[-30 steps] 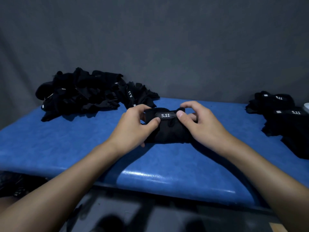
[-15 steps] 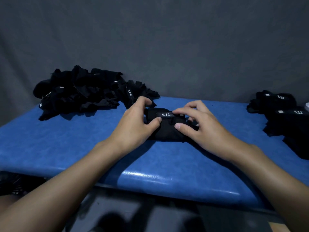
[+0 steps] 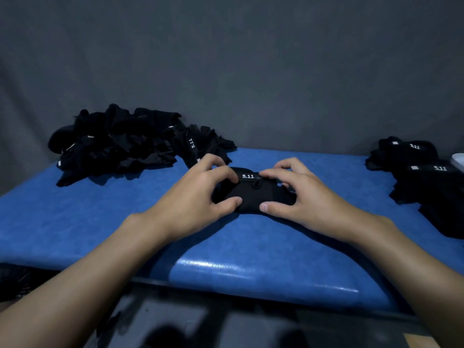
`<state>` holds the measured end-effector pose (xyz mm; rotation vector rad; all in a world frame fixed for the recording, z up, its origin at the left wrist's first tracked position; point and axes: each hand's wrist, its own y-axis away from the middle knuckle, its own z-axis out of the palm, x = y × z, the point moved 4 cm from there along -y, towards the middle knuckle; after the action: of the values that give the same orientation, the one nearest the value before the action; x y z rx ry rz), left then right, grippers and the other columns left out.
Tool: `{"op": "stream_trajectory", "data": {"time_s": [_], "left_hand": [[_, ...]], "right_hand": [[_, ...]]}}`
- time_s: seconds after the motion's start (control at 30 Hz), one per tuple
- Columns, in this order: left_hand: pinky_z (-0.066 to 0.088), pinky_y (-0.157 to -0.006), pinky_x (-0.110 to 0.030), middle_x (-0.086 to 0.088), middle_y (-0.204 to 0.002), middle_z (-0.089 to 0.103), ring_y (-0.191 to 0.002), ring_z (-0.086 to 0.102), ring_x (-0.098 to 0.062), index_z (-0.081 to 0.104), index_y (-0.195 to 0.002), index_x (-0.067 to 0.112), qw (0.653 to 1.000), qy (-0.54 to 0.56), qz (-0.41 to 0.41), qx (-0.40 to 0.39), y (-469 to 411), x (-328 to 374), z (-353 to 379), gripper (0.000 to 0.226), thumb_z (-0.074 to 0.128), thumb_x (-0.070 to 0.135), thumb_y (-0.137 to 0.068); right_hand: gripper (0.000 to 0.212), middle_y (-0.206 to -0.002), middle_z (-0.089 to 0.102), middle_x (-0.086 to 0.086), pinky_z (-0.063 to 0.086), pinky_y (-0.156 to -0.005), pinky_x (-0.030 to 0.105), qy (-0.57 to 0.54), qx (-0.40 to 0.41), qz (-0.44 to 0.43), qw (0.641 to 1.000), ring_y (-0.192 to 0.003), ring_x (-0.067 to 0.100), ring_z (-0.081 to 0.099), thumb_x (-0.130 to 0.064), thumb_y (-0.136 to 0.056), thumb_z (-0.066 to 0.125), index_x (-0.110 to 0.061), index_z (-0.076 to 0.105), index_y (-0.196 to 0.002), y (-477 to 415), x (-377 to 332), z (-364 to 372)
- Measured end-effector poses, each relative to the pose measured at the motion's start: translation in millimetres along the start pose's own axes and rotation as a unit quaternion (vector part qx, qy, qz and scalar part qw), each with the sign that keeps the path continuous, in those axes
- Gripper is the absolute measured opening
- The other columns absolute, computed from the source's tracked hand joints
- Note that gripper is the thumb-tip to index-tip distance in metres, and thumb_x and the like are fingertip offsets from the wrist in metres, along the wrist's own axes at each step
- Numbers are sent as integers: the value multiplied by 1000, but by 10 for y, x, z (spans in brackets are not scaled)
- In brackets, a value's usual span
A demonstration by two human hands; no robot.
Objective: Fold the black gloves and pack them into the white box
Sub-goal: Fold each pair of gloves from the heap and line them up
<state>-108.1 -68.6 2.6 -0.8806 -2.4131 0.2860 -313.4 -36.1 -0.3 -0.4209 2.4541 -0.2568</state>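
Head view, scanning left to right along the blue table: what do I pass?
Loose heap of black gloves, left hand, 5.11 glove both hands grip, right hand, folded gloves stack, white sliver at the frame edge.

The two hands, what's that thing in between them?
In the head view, a folded black glove with a white 5.11 label lies between the left hand and the right hand, on the blue table. Both hands grip it.
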Motion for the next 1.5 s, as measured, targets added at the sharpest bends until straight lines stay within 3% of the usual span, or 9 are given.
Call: {"op": "stream_trajectory", "data": {"time_s": [0.1, 0.27, 0.47, 0.57, 0.73, 0.97, 1.07, 1.5], "left_hand": [[45, -90, -27, 11, -122, 43, -100, 54, -8, 62, -112, 27, 1000, 16, 3, -5, -61, 12, 42, 33, 73, 39, -83], [37, -82, -8, 11, -117, 45, -94, 52, -1, 63, -109, 25, 999, 28, 20, -12, -324, 72, 179, 31, 76, 36, -83], [42, -86, -20, 12, -118, 43, -91, 50, 3, 62, -111, 26, 999, 31, 32, -23, -842, 290, 513, 33, 74, 40, -84], [46, -87, -27, 11, -116, 43, -86, 50, -4, 61, -112, 24, 999, 37, 38, -11, -1101, 402, 713, 33, 73, 40, -85], [51, -86, -40, 12, -118, 41, -94, 55, -14, 59, -114, 24, 997, 60, 39, 6, -1451, 512, 982, 36, 71, 41, -85], [51, -89, -36, 15, -117, 40, -95, 53, -9, 58, -118, 23, 995, 88, 40, 25, -1698, 502, 1164, 39, 71, 41, -86], [48, -96, -40, 14, -121, 41, -99, 55, -12, 58, -120, 24, 994, 91, 45, 29, -1750, 463, 1209, 42, 71, 45, -85], [50, -93, -31, 15, -117, 47, -100, 57, -10, 61, -127, 23, 989, 137, 30, 36, -1796, 386, 1228, 44, 71, 38, -87]], "right_hand": [[51, -118, 39, -17, 44, -96, 21, 1, -8, 9, 1000, -102, -6, 48, -41, -78, 76, -43, 55, -125, 4, 40, -63], [54, -115, 40, -20, 46, -98, 31, 29, -17, 32, 999, -101, -1, 51, -42, -78, 77, -41, 55, -128, -33, 239, -238], [60, -120, 39, -20, 38, -103, 36, 131, -12, 102, 986, -103, 11, 53, -52, -79, 71, -44, 48, -134, -52, 621, -588], [59, -125, 40, -14, 31, -105, 41, 232, -1, 134, 964, -109, 12, 53, -57, -82, 65, -45, 44, -137, -56, 761, -794], [59, -124, 45, -7, 31, -96, 41, 342, 51, 166, 924, -115, 18, 48, -61, -85, 58, -43, 42, -139, -82, 942, -967], [50, -123, 50, -2, 30, -93, 42, 441, 94, 189, 872, -116, 23, 44, -61, -89, 51, -36, 48, -133, -180, 1057, -985], [46, -119, 49, -1, 28, -90, 42, 465, 111, 188, 858, -113, 25, 42, -60, -90, 50, -35, 52, -129, -228, 1067, -978], [53, -117, 44, -4, 26, -91, 40, 455, 118, 211, 857, -112, 24, 33, -71, -84, 49, -44, 53, -130, -201, 1134, -1029]]}}
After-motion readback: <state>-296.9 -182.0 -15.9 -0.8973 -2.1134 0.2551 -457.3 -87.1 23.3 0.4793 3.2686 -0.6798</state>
